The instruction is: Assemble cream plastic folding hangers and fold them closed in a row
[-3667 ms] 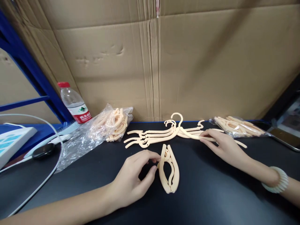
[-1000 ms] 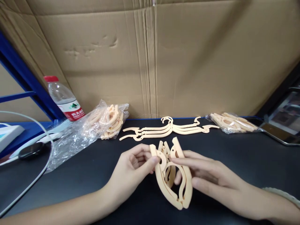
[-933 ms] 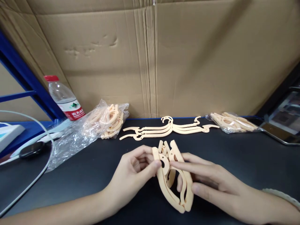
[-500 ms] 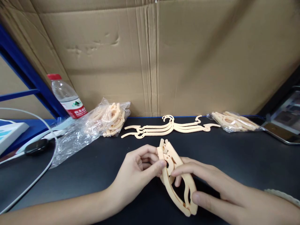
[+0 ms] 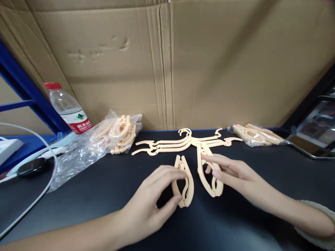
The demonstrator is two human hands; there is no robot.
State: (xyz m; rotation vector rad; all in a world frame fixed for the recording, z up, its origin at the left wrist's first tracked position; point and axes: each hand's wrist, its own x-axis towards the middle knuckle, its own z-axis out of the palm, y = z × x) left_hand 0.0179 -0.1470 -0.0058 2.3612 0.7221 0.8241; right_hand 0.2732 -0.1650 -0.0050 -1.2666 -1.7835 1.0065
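My left hand [image 5: 154, 195] has its fingertips and thumb on a folded beige plastic hanger [image 5: 191, 181], which is low over the black table or resting on it; I cannot tell which. To its right, my right hand [image 5: 232, 172] grips a second folded hanger [image 5: 202, 174] between thumb and fingers, tilted with its narrow end away from me. That end overlaps the unfolded hangers [image 5: 170, 145], which lie spread in a row behind, hooks toward the cardboard.
Left at the back lies an opened clear bag of hangers [image 5: 123, 134]; a sealed bag [image 5: 259, 134] is at the right. A red-capped bottle [image 5: 69, 108], a white cable [image 5: 53, 177] and a black plug [image 5: 31, 167] stand left. A phone [image 5: 303, 146] is at right. Cardboard [image 5: 117, 69] walls the back.
The folded hangers, held together before, are now apart, one at each hand. My right hand has carried its hanger away from me, toward the unfolded ones; the left hand's grip has loosened.
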